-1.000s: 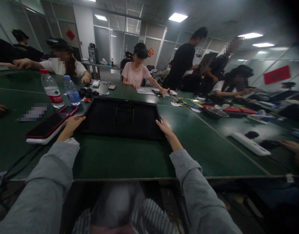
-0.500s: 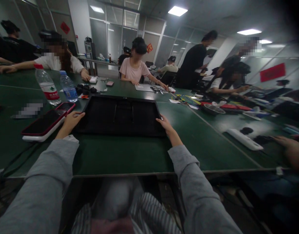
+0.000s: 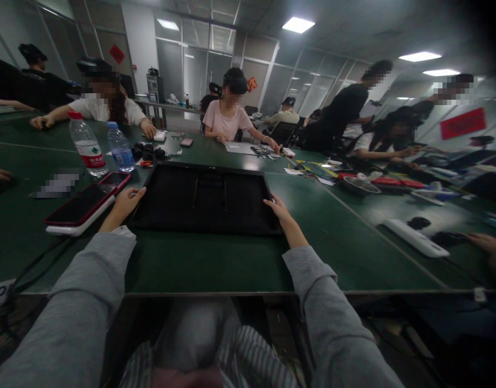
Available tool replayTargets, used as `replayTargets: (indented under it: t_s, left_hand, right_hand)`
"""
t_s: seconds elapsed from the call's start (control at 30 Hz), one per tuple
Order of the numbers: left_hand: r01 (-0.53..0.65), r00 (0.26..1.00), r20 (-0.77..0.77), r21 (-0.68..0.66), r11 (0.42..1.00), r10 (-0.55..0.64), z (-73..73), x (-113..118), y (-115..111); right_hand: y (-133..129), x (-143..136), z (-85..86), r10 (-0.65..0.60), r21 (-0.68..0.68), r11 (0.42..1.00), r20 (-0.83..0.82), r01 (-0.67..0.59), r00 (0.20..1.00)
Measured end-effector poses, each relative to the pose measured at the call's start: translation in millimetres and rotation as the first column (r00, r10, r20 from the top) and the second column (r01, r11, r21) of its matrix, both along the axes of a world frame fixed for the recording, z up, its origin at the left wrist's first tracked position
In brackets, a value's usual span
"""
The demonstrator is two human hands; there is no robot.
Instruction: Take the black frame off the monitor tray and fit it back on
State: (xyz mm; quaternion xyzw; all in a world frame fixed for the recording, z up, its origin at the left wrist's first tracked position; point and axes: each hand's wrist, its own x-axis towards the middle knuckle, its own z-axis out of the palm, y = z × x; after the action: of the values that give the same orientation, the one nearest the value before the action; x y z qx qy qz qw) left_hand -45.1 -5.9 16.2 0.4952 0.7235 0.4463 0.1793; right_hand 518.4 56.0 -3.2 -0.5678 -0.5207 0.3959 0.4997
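Note:
A black rectangular tray-like panel (image 3: 171, 199) with a raised rim lies on the green table in front of me. Two thin parallel strips and a darker patch show in its middle, and a small pale mark sits on its far rim. My left hand (image 3: 128, 205) is closed on the panel's left edge, thumb on top. On the right edge, my right hand (image 3: 283, 214) grips with its thumb over the rim. The fingers under both edges are mostly hidden. Left of my left hand, a phone in a red case (image 3: 80, 207) rests on a white block (image 3: 76, 229).
A red-capped bottle (image 3: 88, 148) and a blue-capped bottle (image 3: 121, 151) stand beyond the phone. Black and orange small items (image 3: 149, 153) lie behind the panel. A white power strip (image 3: 413, 238) is on the right, near another person's hand (image 3: 486, 242). People sit across the green table (image 3: 215, 264).
The whole view has shifted slightly, with things lower and further right in the picture. Both hands keep their hold on the panel. A standing person in black at the back leans further right.

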Motion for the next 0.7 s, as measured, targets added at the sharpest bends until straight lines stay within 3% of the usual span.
replayTargets:
  t_s: [0.23, 0.43, 0.57, 0.7]
  left_hand:
    - [-0.011, 1.000, 0.007, -0.020, 1.000, 0.011, 10.7, 7.2, -7.6]
    - [0.042, 0.999, 0.011, 0.006, 0.999, -0.042, -0.7, 2.5, 1.1]
    - [0.080, 0.992, 0.089, 0.074, 0.994, -0.086, -9.7, -1.3, 7.8]
    - [0.094, 0.988, 0.115, 0.086, 0.992, -0.104, -9.0, -1.1, 6.1]
  right_hand:
    - [-6.0, -0.7, 4.7, 0.078, 0.082, 0.994, -0.015, -0.077, 0.997]
    - [-1.6, 0.8, 4.6, 0.004, 0.181, 0.983, 0.059, -0.014, 0.998]
    - [-0.2, 9.2, 5.3, -0.111, 0.201, 0.974, 0.044, 0.100, 0.993]
    - [3.7, 24.9, 2.6, -0.336, 0.203, 0.923, 0.010, 0.327, 0.942]
